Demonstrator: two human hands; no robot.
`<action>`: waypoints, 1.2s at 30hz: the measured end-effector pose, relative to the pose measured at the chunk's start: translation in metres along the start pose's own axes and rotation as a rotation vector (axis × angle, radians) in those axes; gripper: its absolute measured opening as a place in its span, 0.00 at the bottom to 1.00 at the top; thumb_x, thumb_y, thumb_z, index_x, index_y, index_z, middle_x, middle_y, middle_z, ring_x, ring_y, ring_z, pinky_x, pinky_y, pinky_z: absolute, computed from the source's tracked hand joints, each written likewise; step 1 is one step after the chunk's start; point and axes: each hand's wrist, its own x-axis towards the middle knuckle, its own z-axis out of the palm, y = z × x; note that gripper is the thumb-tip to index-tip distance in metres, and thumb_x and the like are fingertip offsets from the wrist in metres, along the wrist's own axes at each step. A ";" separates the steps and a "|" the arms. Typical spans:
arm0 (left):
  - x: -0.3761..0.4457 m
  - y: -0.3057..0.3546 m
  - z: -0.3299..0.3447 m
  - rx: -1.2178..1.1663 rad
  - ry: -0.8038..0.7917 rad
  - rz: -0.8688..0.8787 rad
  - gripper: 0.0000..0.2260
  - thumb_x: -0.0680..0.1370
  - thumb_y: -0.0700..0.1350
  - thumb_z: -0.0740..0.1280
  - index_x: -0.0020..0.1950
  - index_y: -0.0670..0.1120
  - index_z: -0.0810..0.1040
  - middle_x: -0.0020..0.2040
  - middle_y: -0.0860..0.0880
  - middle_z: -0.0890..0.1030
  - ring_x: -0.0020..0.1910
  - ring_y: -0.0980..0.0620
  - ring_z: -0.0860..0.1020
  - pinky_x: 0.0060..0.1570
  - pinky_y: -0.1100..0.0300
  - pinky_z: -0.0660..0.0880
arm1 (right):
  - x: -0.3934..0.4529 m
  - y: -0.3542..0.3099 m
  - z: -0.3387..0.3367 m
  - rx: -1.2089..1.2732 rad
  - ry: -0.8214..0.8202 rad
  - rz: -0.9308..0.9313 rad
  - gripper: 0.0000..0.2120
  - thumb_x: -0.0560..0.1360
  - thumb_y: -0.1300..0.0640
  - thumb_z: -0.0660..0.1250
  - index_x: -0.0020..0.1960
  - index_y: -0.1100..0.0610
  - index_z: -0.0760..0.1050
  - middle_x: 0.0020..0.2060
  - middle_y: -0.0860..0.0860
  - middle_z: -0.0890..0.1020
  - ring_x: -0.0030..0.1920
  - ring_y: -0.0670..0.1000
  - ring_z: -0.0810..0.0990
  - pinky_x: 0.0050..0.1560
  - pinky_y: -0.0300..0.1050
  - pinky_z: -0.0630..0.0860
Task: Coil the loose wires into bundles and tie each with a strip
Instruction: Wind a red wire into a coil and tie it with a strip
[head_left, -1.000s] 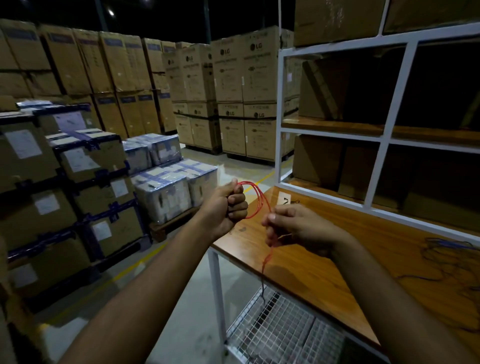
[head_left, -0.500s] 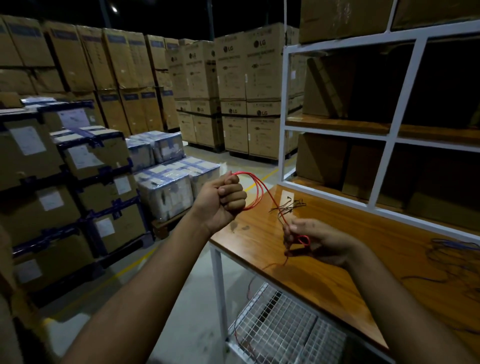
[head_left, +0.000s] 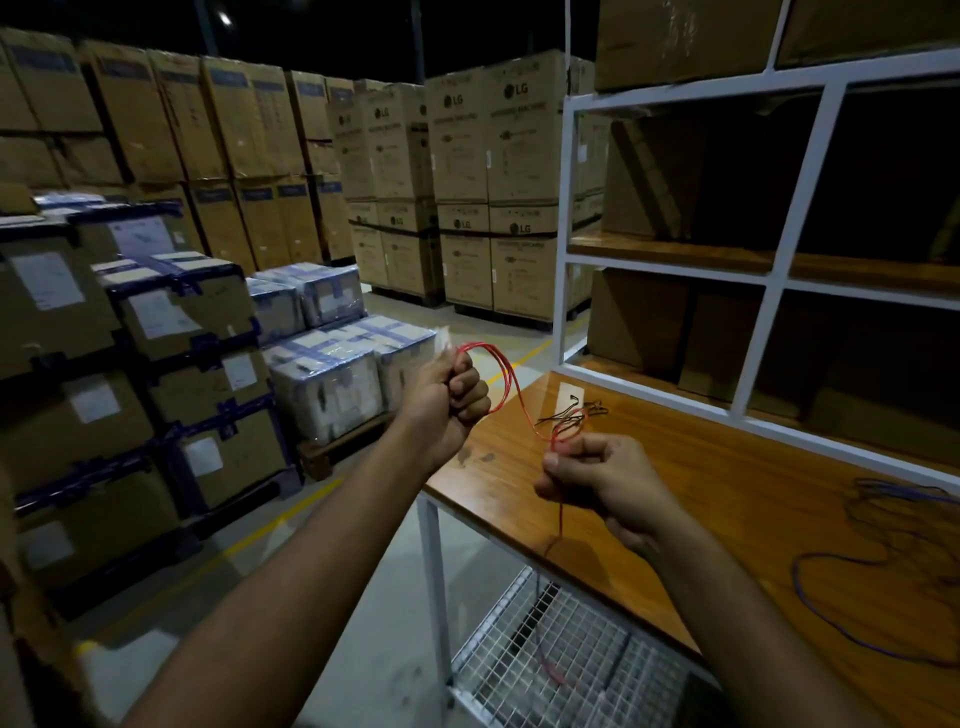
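Hands (head_left: 445, 397) (head_left: 602, 480) grip thin, glossy red wire (head_left: 511, 387) loops.

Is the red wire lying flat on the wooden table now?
No, the red wire is held up in the air between the left hand and the right hand, above the wooden table.

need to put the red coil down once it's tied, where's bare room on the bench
Bare wood lies on the bench top between the black wire strips near the left end and the blue wire tangled at right. Those two spots are crowded.
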 end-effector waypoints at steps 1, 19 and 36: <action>-0.001 -0.004 -0.002 0.032 0.010 0.003 0.18 0.85 0.50 0.52 0.36 0.46 0.66 0.23 0.53 0.63 0.21 0.57 0.57 0.21 0.66 0.54 | -0.002 -0.006 0.003 0.018 0.038 -0.022 0.06 0.73 0.69 0.70 0.50 0.68 0.79 0.39 0.59 0.85 0.41 0.58 0.86 0.43 0.48 0.84; -0.019 0.013 0.004 -0.092 -0.150 -0.022 0.13 0.81 0.49 0.59 0.38 0.46 0.67 0.26 0.54 0.63 0.23 0.57 0.58 0.26 0.65 0.55 | 0.016 0.008 -0.031 -1.086 0.272 0.045 0.06 0.81 0.59 0.61 0.47 0.54 0.75 0.45 0.54 0.80 0.41 0.48 0.80 0.41 0.44 0.81; -0.021 -0.016 0.011 0.210 0.004 -0.048 0.17 0.86 0.48 0.52 0.40 0.46 0.69 0.27 0.50 0.71 0.23 0.56 0.69 0.24 0.65 0.69 | -0.015 -0.089 0.027 -0.931 -0.107 -0.651 0.11 0.83 0.60 0.58 0.48 0.50 0.77 0.31 0.47 0.77 0.32 0.41 0.75 0.34 0.35 0.70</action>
